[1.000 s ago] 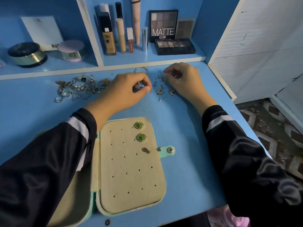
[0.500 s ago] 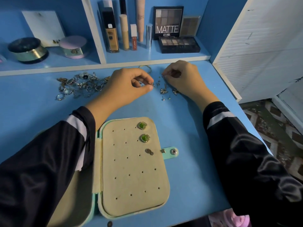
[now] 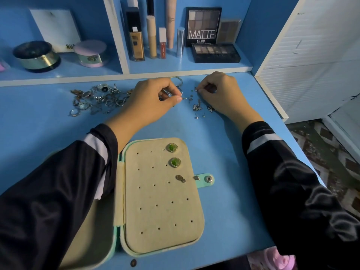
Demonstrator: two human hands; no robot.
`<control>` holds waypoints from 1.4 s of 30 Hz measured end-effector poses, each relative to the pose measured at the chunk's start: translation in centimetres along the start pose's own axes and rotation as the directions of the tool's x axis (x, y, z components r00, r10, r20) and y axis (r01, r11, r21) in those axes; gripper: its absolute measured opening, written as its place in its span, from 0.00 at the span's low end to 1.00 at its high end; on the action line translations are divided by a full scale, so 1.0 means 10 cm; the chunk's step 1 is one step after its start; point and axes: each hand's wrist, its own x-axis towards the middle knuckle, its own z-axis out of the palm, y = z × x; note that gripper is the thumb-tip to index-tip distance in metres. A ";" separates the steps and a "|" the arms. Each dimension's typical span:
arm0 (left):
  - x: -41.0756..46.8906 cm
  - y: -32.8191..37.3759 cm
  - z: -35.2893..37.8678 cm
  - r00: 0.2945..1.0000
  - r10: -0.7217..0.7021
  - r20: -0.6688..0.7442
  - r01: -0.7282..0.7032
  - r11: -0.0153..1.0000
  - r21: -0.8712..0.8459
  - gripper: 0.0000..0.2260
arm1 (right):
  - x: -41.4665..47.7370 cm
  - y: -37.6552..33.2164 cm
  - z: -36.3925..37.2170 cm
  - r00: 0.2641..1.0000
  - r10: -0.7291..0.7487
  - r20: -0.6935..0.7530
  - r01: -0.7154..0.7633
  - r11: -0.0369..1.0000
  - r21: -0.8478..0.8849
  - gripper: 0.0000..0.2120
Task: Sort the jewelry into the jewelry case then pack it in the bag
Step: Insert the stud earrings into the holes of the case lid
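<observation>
A person sits at a blue desk (image 3: 224, 152) with an open mint-green jewelry case (image 3: 161, 211) lying flat in front of them, its beige padded page dotted with rows of small holes. Sorting looks barely begun: only two square green earrings (image 3: 172, 147) and one small dangling stud (image 3: 180, 178) sit in the page's right-hand column, and every other hole is bare. Much is left to sort. A tangled heap of rings (image 3: 97, 99) lies at the back left of the desk, and loose earrings (image 3: 200, 109), some butterfly-shaped, are scattered between the hands. No bag is in view, so packing seems a long way off. The left hand (image 3: 153, 102) reaches past the case and pinches a small silver piece (image 3: 182, 98) between thumb and fingertips. The right hand (image 3: 222, 94) has its fingers curled down onto the loose earrings; whether it grips one, I cannot tell. On the shelf (image 3: 185, 68) behind, an upright eyeshadow palette (image 3: 202, 26) reads "MATTE" in large white letters, with smaller writing beneath that is too fine to read surely. A white card (image 3: 56, 28) further left shows only the letters "NU". The labels on the makeup bottles (image 3: 136, 41) are too small to read.
</observation>
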 end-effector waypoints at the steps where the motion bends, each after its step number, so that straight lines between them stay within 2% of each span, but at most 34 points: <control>1: 0.00 0.00 0.00 1.000 0.000 -0.004 0.000 1.000 -0.006 0.01 | 0.00 0.00 0.00 1.000 0.004 -0.003 -0.004 1.000 0.002 0.03; 7: 0.02 -0.02 0.01 1.000 -0.008 -0.007 0.008 0.999 -0.045 0.02 | 0.01 -0.04 0.01 0.999 0.032 -0.004 -0.032 0.999 -0.007 0.03; 15: 0.02 -0.04 0.02 1.000 -0.002 -0.008 0.002 0.999 -0.042 0.02 | 0.04 -0.03 0.06 1.000 0.002 -0.002 -0.002 0.998 -0.064 0.03; 24: 0.02 -0.06 0.01 0.999 0.026 -0.018 -0.027 0.997 -0.065 0.02 | 0.04 0.00 0.04 0.999 0.050 -0.012 -0.050 0.999 0.019 0.02; 34: 0.04 -0.10 0.00 0.999 0.028 -0.030 -0.031 0.995 -0.099 0.03 | 0.02 -0.01 0.03 0.999 -0.033 0.003 0.033 0.999 0.021 0.10; 42: 0.03 -0.06 -0.01 1.000 0.012 -0.011 -0.013 0.998 -0.054 0.08 | 0.02 -0.02 0.02 0.996 -0.072 0.043 0.074 0.997 -0.026 0.09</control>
